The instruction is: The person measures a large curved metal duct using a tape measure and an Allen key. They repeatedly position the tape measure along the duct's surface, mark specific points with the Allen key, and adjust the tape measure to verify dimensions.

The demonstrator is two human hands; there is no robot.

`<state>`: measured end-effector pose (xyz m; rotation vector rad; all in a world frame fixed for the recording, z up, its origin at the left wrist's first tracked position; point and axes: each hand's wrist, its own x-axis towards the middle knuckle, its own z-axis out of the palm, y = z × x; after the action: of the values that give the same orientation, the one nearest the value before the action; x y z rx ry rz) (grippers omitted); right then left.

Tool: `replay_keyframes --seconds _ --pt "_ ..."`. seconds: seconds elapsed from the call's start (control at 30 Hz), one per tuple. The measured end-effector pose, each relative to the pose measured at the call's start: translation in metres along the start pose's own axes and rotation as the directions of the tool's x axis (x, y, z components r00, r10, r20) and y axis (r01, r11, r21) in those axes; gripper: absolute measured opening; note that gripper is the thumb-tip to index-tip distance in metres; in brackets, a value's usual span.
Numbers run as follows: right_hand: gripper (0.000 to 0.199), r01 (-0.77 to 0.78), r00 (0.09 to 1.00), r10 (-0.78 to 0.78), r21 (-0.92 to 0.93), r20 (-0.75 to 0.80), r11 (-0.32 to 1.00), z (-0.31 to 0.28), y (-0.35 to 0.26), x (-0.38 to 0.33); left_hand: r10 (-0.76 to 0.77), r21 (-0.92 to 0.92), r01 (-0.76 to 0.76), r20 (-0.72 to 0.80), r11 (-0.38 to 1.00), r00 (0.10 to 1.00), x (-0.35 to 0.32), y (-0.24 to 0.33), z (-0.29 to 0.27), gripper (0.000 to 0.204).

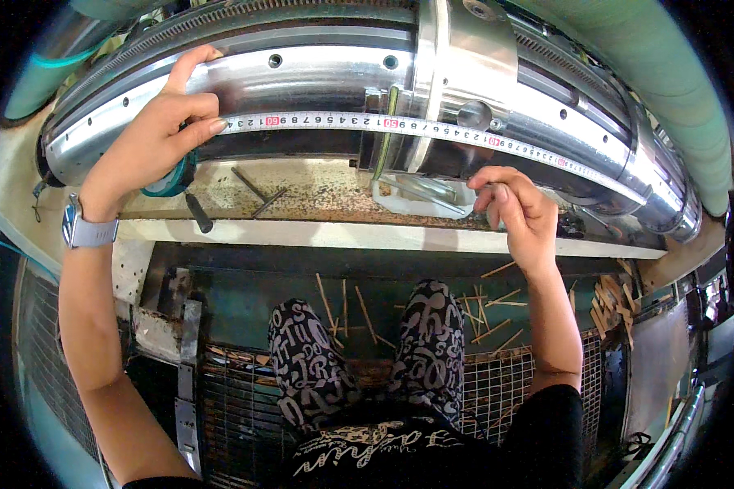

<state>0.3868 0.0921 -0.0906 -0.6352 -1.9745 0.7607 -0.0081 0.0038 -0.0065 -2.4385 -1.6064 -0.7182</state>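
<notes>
Head view: a white flexible measuring tape (400, 124) is stretched along a large polished steel cylinder (318, 73).
The tape is pinched by the left hand (159, 134); the right hand (518, 208) is curled, its grip unclear.

Bright, sharp daylight, glare on steel (fisheye-bent, dark-vignetted edges)
</notes>
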Motion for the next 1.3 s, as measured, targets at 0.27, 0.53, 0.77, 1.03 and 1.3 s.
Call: replay_keyframes --seconds 0.27,0.53,0.77,1.03,1.3 --pt "0.018 0.133 0.989 -0.102 0.342 -0.106 0.93 0.016 0.044 -0.014 -0.047 0.028 0.046 0.05 0.999 0.998 0.003 0.001 -0.002 0.023" --pt "0.03 -0.052 0.979 0.066 0.076 -0.193 0.996 0.052 0.099 -0.025 -0.088 0.01 0.088 0.077 0.996 0.993 0.001 0.008 -0.005 0.022" --pt "0.023 0.127 0.983 0.043 -0.832 0.177 0.54 0.08 0.189 0.017 -0.053 0.007 0.052 0.065 0.999 0.996 0.005 0.002 -0.003 0.02" --pt "0.011 0.221 0.973 -0.067 -0.82 0.22 0.529 0.078 0.198 0.017 -0.008 -0.042 0.008 0.007 0.999 1.0 0.007 0.002 0.0 0.022" --pt "0.024 -0.071 0.902 0.164 -0.235 0.401 0.969 0.042 0.005 -0.076 -0.023 -0.051 0.024 0.014 0.998 1.0 0.002 0.004 0.0 0.02"
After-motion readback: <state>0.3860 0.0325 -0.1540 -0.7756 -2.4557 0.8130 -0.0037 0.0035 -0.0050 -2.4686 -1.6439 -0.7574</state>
